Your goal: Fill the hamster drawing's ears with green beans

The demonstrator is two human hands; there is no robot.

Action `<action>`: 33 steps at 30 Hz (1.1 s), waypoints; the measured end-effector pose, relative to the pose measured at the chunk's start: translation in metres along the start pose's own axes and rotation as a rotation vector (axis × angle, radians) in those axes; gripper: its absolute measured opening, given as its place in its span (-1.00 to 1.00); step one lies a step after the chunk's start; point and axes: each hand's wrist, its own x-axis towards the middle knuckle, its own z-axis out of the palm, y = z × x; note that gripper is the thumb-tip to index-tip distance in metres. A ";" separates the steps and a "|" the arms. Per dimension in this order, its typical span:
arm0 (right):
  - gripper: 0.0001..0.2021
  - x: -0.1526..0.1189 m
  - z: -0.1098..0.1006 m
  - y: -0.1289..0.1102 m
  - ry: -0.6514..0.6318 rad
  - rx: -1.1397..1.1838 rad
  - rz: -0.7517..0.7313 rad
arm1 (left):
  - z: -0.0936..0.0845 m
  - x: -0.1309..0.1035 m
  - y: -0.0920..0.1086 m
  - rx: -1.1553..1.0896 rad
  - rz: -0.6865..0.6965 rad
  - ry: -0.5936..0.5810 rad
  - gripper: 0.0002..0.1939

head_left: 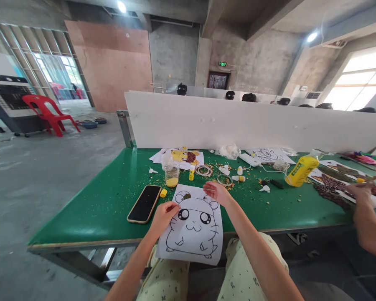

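Observation:
A sheet of white paper point(194, 240) with a printed hamster outline lies in front of me, its lower part hanging over the table's edge. A small patch of green grains point(187, 195) fills part of the hamster's left ear. My left hand point(165, 214) is at the sheet's left side, fingertips pinched together beside the hamster's eye; what they hold, if anything, is too small to make out. My right hand point(218, 193) hovers by the top right of the sheet near the other ear, fingers apart with nothing visible in them.
Left of the sheet lie a phone point(144, 204) and a yellow cap point(163, 193). Behind it stand a clear plastic cup point(172, 173) and a yellow glue bottle point(191, 173). Loose grains, tape rings point(203, 170) and a large yellow bottle point(302, 170) lie around. A co-worker's hand point(362, 190) works at right.

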 end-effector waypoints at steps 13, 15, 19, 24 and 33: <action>-0.68 0.001 -0.007 0.004 -0.044 -0.464 0.000 | 0.000 0.002 -0.004 -0.022 -0.011 -0.009 -0.69; -0.69 0.000 -0.007 0.006 -0.069 -0.554 0.017 | 0.000 0.001 -0.003 -0.028 -0.009 -0.011 -0.69; -0.69 0.001 -0.008 0.009 -0.101 -0.683 0.017 | 0.000 0.000 -0.002 -0.035 -0.003 -0.007 -0.69; -0.69 0.003 -0.008 0.011 -0.150 -0.769 -0.016 | 0.001 0.000 0.000 -0.029 -0.001 -0.003 -0.70; -0.70 -0.004 -0.009 0.006 -0.195 -0.890 -0.049 | 0.001 0.000 0.002 -0.026 0.008 0.003 -0.69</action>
